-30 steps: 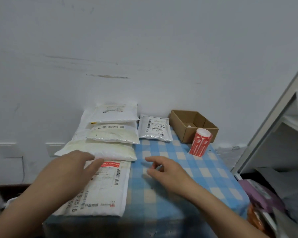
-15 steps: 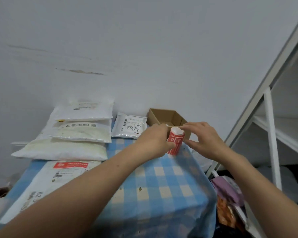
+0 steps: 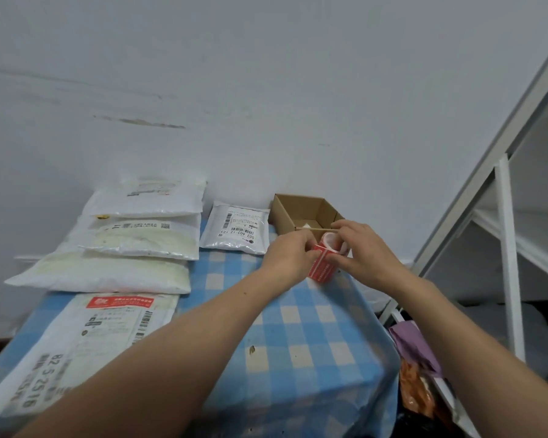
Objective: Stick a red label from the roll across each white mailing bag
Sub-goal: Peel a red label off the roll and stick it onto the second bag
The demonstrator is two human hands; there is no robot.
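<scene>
- Bags (image 3: pixel 140 245): four overlap in a row well left of the fingers. The nearest has a red label (image 3: pixel 119 301) across its top.
- Small bag (image 3: pixel 236 227): flat on the cloth (image 3: pixel 298 343), just left of the left fingers.
- Left hand (image 3: pixel 290 254): fingers curled, pinching the roll's left side.
- Roll (image 3: pixel 323 263): red, tilted, held between the fingers of both hands. I cannot tell whether its base touches the cloth.
- Right hand (image 3: pixel 361 251): fingers and thumb curled round the roll's right side.
- Box (image 3: pixel 298 213): open, just behind the fingers.
- Shelf (image 3: pixel 506 248): well right of them.

we see an open cardboard box (image 3: pixel 301 213) just behind the right hand (image 3: pixel 363 251), the blue-checked bench (image 3: pixel 298 343) beneath it, and white shelving (image 3: pixel 506 248) off to its right.
</scene>
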